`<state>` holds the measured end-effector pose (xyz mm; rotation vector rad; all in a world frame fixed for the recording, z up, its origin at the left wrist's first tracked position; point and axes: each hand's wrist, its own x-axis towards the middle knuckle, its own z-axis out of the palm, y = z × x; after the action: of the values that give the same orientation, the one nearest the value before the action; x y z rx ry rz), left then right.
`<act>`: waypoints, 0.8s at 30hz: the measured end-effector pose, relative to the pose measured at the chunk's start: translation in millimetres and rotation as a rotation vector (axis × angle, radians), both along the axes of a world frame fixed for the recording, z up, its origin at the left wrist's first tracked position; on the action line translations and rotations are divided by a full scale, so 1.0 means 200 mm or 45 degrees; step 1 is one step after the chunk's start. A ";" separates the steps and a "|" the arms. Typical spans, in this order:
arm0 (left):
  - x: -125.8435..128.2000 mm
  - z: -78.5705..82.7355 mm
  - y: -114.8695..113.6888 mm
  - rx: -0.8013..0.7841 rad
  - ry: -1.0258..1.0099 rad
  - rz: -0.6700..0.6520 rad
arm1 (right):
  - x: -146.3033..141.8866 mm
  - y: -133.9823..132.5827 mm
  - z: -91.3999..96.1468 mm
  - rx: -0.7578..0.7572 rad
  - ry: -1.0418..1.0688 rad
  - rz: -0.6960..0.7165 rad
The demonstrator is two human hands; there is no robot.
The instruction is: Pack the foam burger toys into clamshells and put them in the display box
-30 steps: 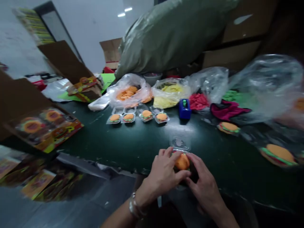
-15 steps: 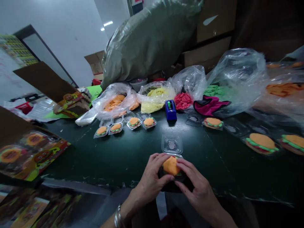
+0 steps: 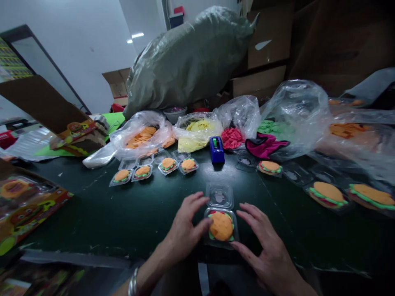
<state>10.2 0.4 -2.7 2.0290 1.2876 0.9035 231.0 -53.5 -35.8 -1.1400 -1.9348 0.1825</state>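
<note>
Burger (image 3: pixel 221 226): sits in the base of a clear container (image 3: pixel 236 231) near the front edge of the dark table (image 3: pixel 148 213), between the two hands, orange bun uppermost, green and red layers showing beneath; its stacking looks finished, or nearly so.
Lid (image 3: pixel 219 195): lies folded back flat behind the base, so this container is not yet closed.
Left hand (image 3: pixel 187 225): fingers parted, gripping nothing, thumb tip at the bun's left edge; whether it touches cannot be told.
Right hand (image 3: pixel 263 236): likewise spread, fingers off the burger, thumb tip at the container's near right corner, seemingly in contact.
Row at left: four burgers (image 3: pixel 168 164) assembled in containers, lids laid back; closing seems undone.
Side at right: three more burgers (image 3: pixel 328 193), also apparently complete, with open lids near at least some; the farthest is hard to read.
Loose pieces: orange pieces (image 3: pixel 142 137), yellow pieces (image 3: pixel 197 125), red pieces (image 3: pixel 233 138) and green pieces (image 3: pixel 271 126) lie in plenty, so the supply looks far from used up.
Tape dispenser (image 3: pixel 217 150): blue, standing behind the open lid.
Display box (image 3: pixel 31 222): holds packed burgers, suggesting some are already done.
</note>
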 end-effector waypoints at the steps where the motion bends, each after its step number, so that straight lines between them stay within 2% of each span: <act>1: 0.00 0.03 0.08 -0.001 0.007 0.075 | -0.01 0.01 0.01 0.005 -0.033 0.018; 3: 0.02 0.07 0.26 -0.104 0.087 0.147 | -0.04 0.01 0.02 0.031 -0.104 0.104; 6: 0.10 0.09 0.51 -0.362 0.203 -0.076 | -0.08 0.01 -0.03 0.070 -0.132 0.150; 8: 0.14 0.06 0.60 -0.444 0.201 -0.186 | -0.08 0.01 -0.09 0.023 -0.066 0.087; 10: 0.17 0.03 0.62 -0.453 0.164 -0.220 | -0.08 0.00 -0.13 -0.089 0.034 0.000; 13: 0.17 0.01 0.53 -0.350 0.065 -0.185 | -0.06 0.00 -0.15 -0.255 0.155 -0.125; 16: 0.13 0.04 0.36 -0.140 -0.017 -0.203 | -0.07 0.01 -0.14 -0.360 0.197 -0.192; 20: 0.05 0.07 0.08 0.197 -0.005 -0.499 | -0.09 0.01 -0.13 -0.421 0.212 -0.202; 22: 0.02 0.05 -0.03 0.269 0.019 -0.632 | -0.09 0.01 -0.12 -0.414 0.202 -0.193; 24: 0.01 0.01 -0.09 0.317 0.035 -0.687 | -0.09 0.01 -0.12 -0.390 0.172 -0.164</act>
<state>11.5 -16.6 -1.6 2.4145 0.5982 0.8014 213.2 -51.3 -59.8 -1.4095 -1.7462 0.4862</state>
